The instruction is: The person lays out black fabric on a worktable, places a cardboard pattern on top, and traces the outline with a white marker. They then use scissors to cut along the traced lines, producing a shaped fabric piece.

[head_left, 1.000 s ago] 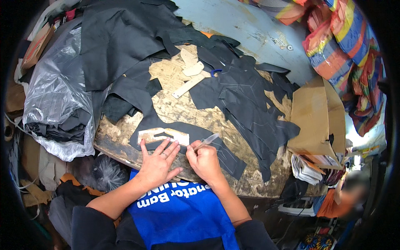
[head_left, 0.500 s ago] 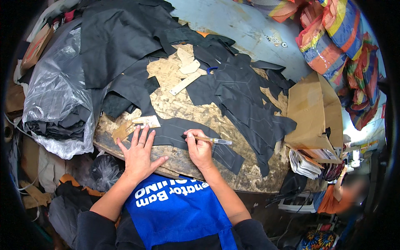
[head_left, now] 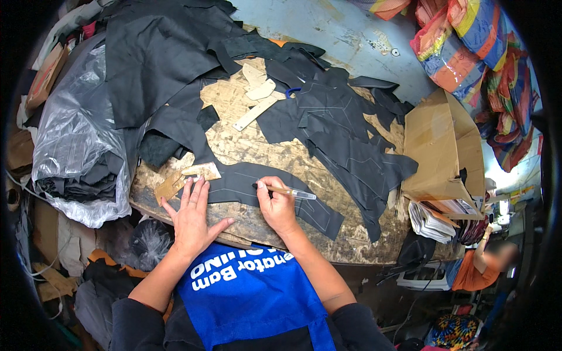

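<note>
My left hand (head_left: 196,217) lies palm down with fingers spread, its fingertips at the left end of a curved black leather piece (head_left: 243,175). By those fingertips are a tan template piece (head_left: 168,187) and a pale flat piece (head_left: 202,170). My right hand (head_left: 276,207) pinches a slim pen (head_left: 300,193) with a clear end pointing right; its dark tip is over the leather. Thin pale lines run along this piece. Farther back, a pale straight strip (head_left: 254,114) and pale cut-out templates (head_left: 260,89) rest on the worn wooden table (head_left: 234,145).
Black leather sheets (head_left: 158,64) pile up at the far left, beside a clear plastic bag (head_left: 76,128) of black pieces. More marked leather (head_left: 345,152) spreads rightward to a cardboard box (head_left: 436,152). A person in orange (head_left: 474,269) is in the right background.
The view has shifted slightly. Both hands keep nearly the same places on the leather, with the pen still in my right hand. The person in the background has moved a little.
</note>
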Available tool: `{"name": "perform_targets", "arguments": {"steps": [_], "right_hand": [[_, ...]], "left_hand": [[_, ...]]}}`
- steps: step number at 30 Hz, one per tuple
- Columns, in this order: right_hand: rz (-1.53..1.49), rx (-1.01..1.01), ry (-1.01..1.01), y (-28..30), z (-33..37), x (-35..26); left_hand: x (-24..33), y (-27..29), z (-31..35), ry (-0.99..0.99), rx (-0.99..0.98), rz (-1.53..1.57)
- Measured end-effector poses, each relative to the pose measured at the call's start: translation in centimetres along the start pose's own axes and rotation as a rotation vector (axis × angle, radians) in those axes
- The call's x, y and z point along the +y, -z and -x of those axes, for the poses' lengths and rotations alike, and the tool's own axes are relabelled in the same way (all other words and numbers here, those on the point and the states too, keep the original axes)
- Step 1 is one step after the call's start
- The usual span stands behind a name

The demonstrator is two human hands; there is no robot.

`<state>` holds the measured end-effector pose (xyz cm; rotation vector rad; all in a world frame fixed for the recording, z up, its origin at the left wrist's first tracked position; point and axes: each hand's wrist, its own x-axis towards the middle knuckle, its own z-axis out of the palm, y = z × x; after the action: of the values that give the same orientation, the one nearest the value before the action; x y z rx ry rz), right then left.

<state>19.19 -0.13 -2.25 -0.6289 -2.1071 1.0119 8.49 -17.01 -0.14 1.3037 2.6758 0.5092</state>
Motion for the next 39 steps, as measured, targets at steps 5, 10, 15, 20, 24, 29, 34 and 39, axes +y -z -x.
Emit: {"name": "perform_targets", "arguments": {"steps": [5, 10, 15, 20, 24, 29, 34, 39], "right_hand": [[-0.187, 0.024, -0.143, -0.2, 0.3, 0.6], [-0.585, 0.195, -0.249, -0.1, 0.2, 1.0], [-0.681, 0.209, -0.27, 0.0, 0.1, 1.1], [-0.537, 0.106, -0.222, 0.0, 0.3, 0.9], [-0.499, 0.104, -0.201, 0.0, 0.2, 0.6], [-0.392, 0.097, -0.164, 0.1, 0.2, 0.4], [-0.44, 0.09, -0.289, 0.1, -0.4, -0.1], [-0.34, -0.15, -0.315, -0.6, -1.7, -1.4]], "left_hand": [[0.9, -0.1, 0.5, -0.176, -0.126, -0.002], [2.4, -0.8, 0.1, -0.381, -0.173, 0.03], [2.4, -1.1, -0.7, -0.382, -0.141, 0.041], [2.2, -1.1, -0.6, -0.379, -0.13, 0.06], [2.2, -1.0, -0.6, -0.367, -0.12, 0.076], [2.2, -0.8, -0.7, -0.358, -0.123, 0.094], [2.3, -0.9, -0.7, -0.366, -0.131, 0.069], [2.3, -0.9, -0.7, -0.354, -0.149, 0.065]]}}
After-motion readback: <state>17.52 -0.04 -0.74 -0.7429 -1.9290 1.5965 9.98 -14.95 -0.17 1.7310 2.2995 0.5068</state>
